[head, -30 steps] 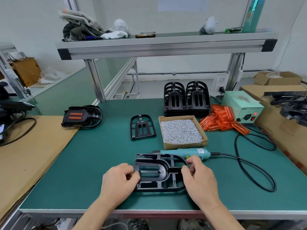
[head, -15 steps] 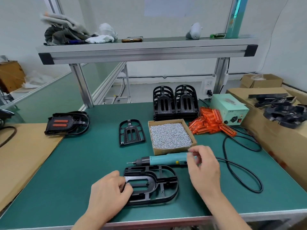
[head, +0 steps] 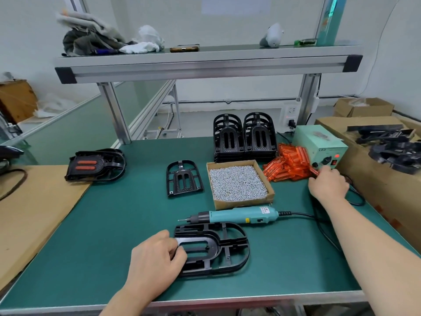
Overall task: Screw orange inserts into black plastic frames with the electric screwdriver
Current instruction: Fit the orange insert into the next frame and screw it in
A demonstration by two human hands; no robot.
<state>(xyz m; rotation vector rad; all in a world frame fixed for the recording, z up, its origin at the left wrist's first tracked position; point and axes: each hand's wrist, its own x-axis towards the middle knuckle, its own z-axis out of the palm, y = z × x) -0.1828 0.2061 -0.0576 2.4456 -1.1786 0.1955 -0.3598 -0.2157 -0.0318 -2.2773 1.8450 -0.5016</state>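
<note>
A black plastic frame [head: 218, 247] lies flat near the front edge of the green table. My left hand [head: 155, 261] grips its left end. Just behind it lies the teal electric screwdriver [head: 241, 215], tip pointing left, with no hand on it. My right hand [head: 327, 184] is stretched to the right edge of the pile of orange inserts [head: 287, 166]; its fingertips touch an insert, and whether they pinch it is hidden. A cardboard box of screws [head: 238, 182] sits between screwdriver and pile.
Two stacks of black frames [head: 245, 136] stand at the back. A single frame [head: 183, 179] lies left of the screw box; a frame with orange inserts [head: 95, 165] sits far left. A green power unit [head: 319, 144] and its black cable [head: 319, 222] occupy the right side.
My right hand left the screwdriver's rear end and reached back right to the orange inserts. My left hand stayed on the frame. The camera view shifted slightly.
</note>
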